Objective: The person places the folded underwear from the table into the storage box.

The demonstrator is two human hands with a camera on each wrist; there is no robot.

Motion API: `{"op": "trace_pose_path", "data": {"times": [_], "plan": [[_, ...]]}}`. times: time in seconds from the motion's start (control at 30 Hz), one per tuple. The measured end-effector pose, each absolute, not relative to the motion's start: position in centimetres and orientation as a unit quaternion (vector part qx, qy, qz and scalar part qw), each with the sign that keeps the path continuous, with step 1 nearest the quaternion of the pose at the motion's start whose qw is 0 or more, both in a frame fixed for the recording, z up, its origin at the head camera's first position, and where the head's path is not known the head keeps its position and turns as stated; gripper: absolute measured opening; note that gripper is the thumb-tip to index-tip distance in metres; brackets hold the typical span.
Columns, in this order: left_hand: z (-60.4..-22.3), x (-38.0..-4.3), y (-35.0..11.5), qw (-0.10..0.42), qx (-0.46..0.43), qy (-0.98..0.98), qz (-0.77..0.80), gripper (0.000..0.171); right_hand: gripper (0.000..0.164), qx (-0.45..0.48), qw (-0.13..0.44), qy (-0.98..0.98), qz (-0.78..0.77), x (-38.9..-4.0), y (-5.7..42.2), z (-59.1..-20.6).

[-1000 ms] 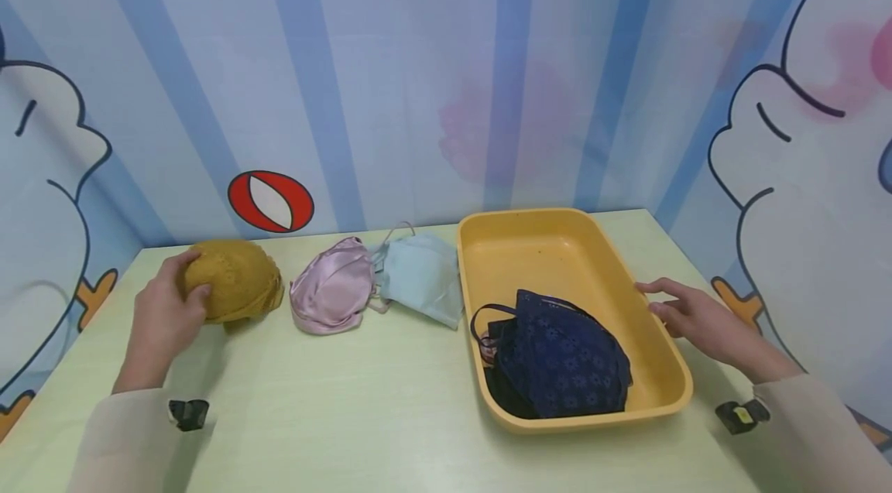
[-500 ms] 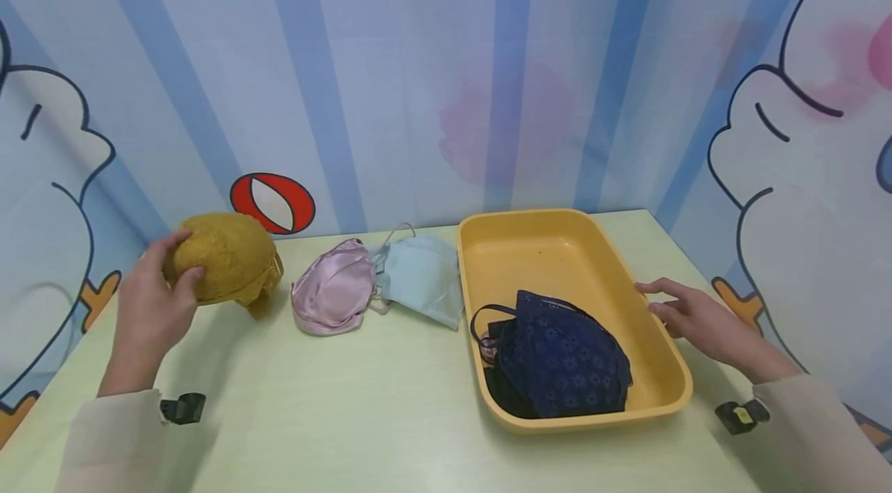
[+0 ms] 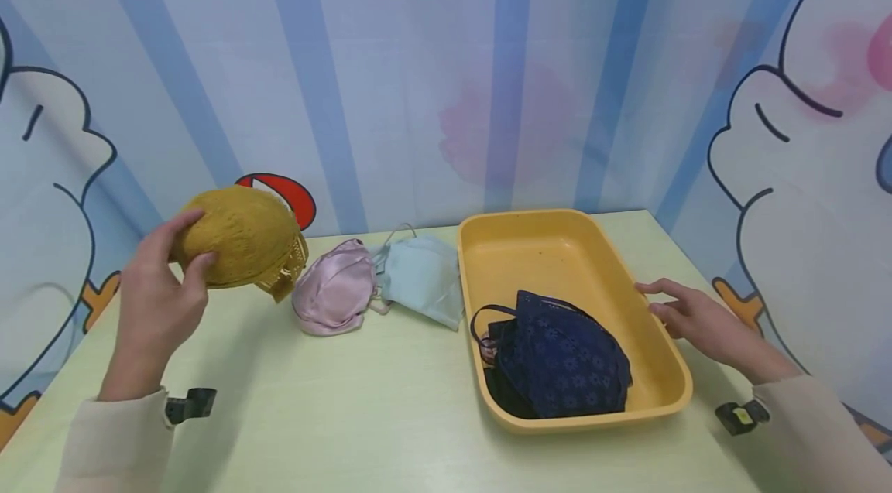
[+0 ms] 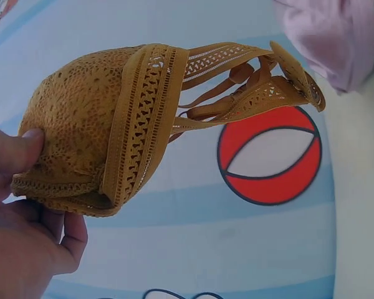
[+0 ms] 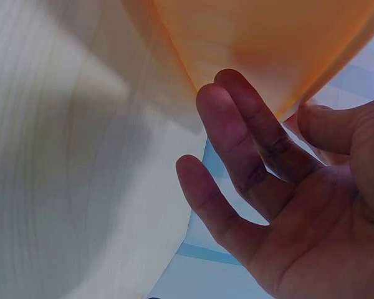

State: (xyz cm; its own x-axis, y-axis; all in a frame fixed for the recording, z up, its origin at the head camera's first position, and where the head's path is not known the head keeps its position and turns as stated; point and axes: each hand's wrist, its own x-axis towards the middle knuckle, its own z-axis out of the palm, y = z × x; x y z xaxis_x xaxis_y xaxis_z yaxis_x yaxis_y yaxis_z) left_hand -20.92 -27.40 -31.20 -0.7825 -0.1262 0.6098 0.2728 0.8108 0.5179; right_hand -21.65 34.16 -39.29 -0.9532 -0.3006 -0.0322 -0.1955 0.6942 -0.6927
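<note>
The left hand (image 3: 156, 299), thumb opposing fingers, pinches the mustard bra (image 3: 240, 237) by one edge above the table's (image 3: 313, 415) left side, apparently to spare its shape; the right hand (image 3: 704, 323), fingers loosely extended, touches the yellow tray's (image 3: 536, 257) rim, presumably steadying it. The bra shows a rounded, textured cup and openwork bands.

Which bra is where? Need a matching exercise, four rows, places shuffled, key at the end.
1. navy floral bra
2. mustard lace bra
3. pale blue bra
4. lilac satin bra

A. on the table, next to the yellow tray
B. inside the yellow tray
C. on the table, farther from the yellow tray
D. held by the left hand

Pairs: 1-B, 2-D, 3-A, 4-C
</note>
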Motion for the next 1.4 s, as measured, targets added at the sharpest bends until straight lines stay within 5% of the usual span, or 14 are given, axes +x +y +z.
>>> {"op": "trace_pose_path", "data": {"times": [0.73,1.4], "plan": [[-30.4,-21.6,-19.8,0.418,-0.212,-0.813,-0.346,0.056,0.042,-0.13,0.055,0.928,-0.345,-21.3,34.1,-39.5],[-29.6,-24.0,-11.9,0.404,-0.29,-0.769,-0.402,0.054,0.042,-0.12,0.029,0.938,-0.323,-21.1,33.5,-39.6]]}}
